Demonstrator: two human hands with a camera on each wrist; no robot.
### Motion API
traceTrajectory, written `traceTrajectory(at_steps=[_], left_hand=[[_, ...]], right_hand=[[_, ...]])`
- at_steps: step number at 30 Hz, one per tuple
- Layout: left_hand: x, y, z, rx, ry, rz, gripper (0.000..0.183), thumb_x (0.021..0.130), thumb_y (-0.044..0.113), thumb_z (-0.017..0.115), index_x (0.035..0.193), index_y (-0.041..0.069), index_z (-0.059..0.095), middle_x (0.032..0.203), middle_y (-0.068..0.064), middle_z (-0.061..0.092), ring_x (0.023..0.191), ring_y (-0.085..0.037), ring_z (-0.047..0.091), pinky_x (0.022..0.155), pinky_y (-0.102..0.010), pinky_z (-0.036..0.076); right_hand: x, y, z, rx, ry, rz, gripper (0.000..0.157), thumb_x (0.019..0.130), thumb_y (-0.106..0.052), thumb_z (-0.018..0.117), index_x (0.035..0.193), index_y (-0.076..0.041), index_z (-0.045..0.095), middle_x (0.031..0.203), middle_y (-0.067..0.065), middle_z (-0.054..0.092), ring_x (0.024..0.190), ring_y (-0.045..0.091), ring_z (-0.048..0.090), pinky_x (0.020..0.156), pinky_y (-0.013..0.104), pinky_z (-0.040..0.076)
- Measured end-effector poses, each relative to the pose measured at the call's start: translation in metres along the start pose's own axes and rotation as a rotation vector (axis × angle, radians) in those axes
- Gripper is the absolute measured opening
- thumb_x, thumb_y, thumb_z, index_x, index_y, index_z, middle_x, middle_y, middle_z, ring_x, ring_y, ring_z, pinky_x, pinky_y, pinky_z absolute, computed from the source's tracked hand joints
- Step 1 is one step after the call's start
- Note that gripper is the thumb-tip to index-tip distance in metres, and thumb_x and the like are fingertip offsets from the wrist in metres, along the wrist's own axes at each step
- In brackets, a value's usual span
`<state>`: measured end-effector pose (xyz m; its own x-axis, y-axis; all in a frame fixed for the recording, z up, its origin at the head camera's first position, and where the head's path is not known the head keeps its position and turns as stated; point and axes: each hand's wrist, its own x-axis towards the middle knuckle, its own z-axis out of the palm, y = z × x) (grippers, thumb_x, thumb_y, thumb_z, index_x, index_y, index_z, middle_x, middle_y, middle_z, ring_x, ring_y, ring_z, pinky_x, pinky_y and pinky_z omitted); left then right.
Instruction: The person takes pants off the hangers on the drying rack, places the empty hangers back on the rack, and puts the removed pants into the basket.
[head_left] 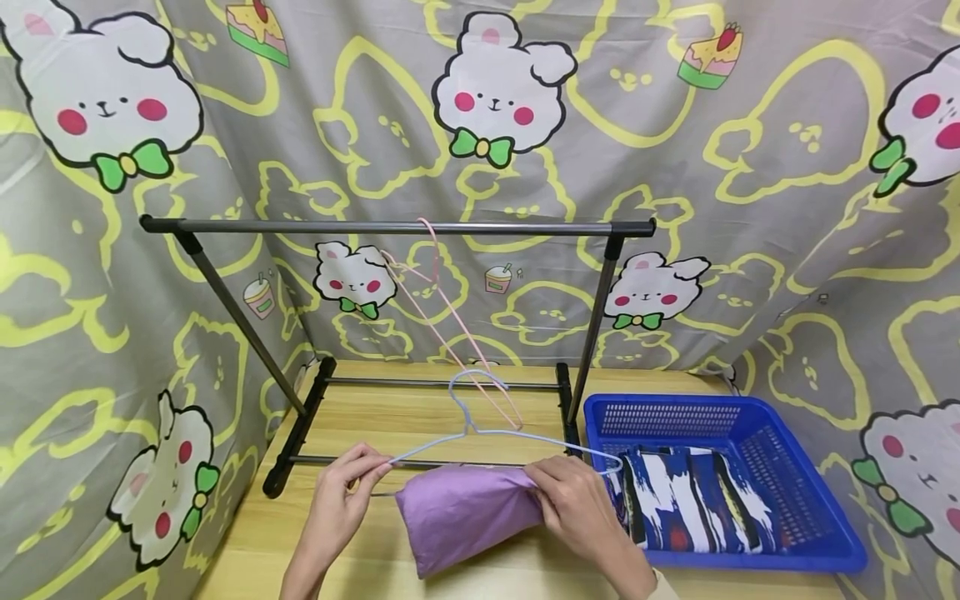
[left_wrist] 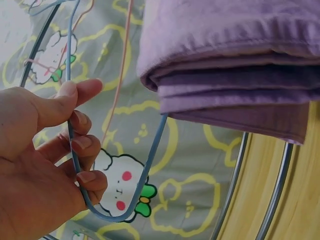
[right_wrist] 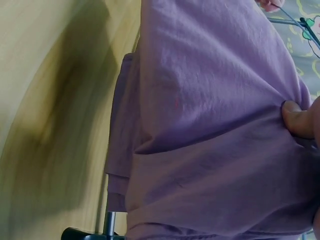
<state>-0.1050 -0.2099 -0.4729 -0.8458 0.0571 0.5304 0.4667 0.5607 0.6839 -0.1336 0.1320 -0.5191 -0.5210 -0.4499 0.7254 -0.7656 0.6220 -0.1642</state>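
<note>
A folded purple cloth (head_left: 472, 517) hangs over the lower bar of a light blue clothes hanger (head_left: 517, 432). My left hand (head_left: 343, 492) holds the hanger near its left end; in the left wrist view the fingers (left_wrist: 85, 142) curl round the wire, with the hanger's rounded end below them. My right hand (head_left: 573, 504) pinches the top edge of the cloth near the hanger's right side. In the right wrist view its thumb (right_wrist: 297, 120) presses into the purple fabric (right_wrist: 215, 100), pulling creases toward it. The other right fingers are mostly hidden.
Behind stands a black clothes rack (head_left: 480, 227) with a pink hanger (head_left: 457, 321) hooked on its top bar. On the right, a blue plastic basket (head_left: 817, 500) holds a folded patterned cloth (head_left: 693, 500). A printed curtain (head_left: 660, 183) surrounds the wooden tabletop (head_left: 255, 550).
</note>
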Motion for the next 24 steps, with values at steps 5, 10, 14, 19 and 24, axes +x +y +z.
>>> traceTrajectory(at_steps=[5, 10, 14, 19, 24], left_hand=[[-0.003, 0.001, -0.002, 0.026, -0.021, -0.022, 0.023, 0.087, -0.005, 0.075, 0.088, 0.017, 0.08, 0.08, 0.011, 0.06, 0.064, -0.004, 0.046, 0.053, -0.023, 0.038], [-0.006, -0.001, 0.0, 0.023, -0.015, -0.026, 0.019, 0.087, -0.005, 0.075, 0.087, 0.014, 0.079, 0.08, 0.013, 0.06, 0.064, -0.004, 0.047, 0.055, -0.025, 0.039], [-0.009, -0.003, 0.003, -0.029, -0.011, -0.02, 0.019, 0.088, -0.005, 0.074, 0.088, 0.013, 0.079, 0.081, 0.008, 0.063, 0.063, -0.005, 0.047, 0.053, -0.023, 0.04], [-0.015, -0.004, 0.008, -0.093, -0.013, -0.033, 0.021, 0.09, -0.005, 0.073, 0.089, 0.015, 0.08, 0.084, 0.009, 0.065, 0.063, -0.007, 0.051, 0.051, -0.022, 0.041], [-0.02, -0.006, 0.011, -0.115, -0.012, -0.072, 0.022, 0.091, -0.004, 0.072, 0.089, 0.017, 0.08, 0.083, 0.011, 0.063, 0.062, -0.007, 0.049, 0.047, -0.022, 0.04]], right_hand=[[0.002, -0.004, 0.002, -0.008, -0.001, -0.014, 0.021, 0.081, -0.005, 0.067, 0.098, -0.008, 0.079, 0.093, 0.001, 0.075, 0.084, 0.022, 0.071, 0.082, 0.04, 0.057], [0.006, -0.007, 0.002, -0.024, 0.005, -0.028, 0.022, 0.081, -0.004, 0.065, 0.097, -0.008, 0.079, 0.092, 0.001, 0.075, 0.083, 0.021, 0.071, 0.081, 0.039, 0.057], [0.009, -0.009, 0.002, -0.054, 0.0, -0.051, 0.025, 0.08, -0.002, 0.06, 0.097, -0.008, 0.078, 0.091, 0.001, 0.075, 0.081, 0.021, 0.071, 0.08, 0.039, 0.057], [0.012, -0.012, 0.004, -0.112, -0.006, -0.09, 0.034, 0.078, -0.001, 0.05, 0.096, -0.008, 0.078, 0.089, 0.002, 0.074, 0.079, 0.021, 0.07, 0.079, 0.038, 0.056], [0.015, -0.016, 0.002, -0.126, 0.012, -0.117, 0.034, 0.081, -0.001, 0.048, 0.096, -0.007, 0.078, 0.089, 0.002, 0.074, 0.078, 0.021, 0.069, 0.078, 0.038, 0.056]])
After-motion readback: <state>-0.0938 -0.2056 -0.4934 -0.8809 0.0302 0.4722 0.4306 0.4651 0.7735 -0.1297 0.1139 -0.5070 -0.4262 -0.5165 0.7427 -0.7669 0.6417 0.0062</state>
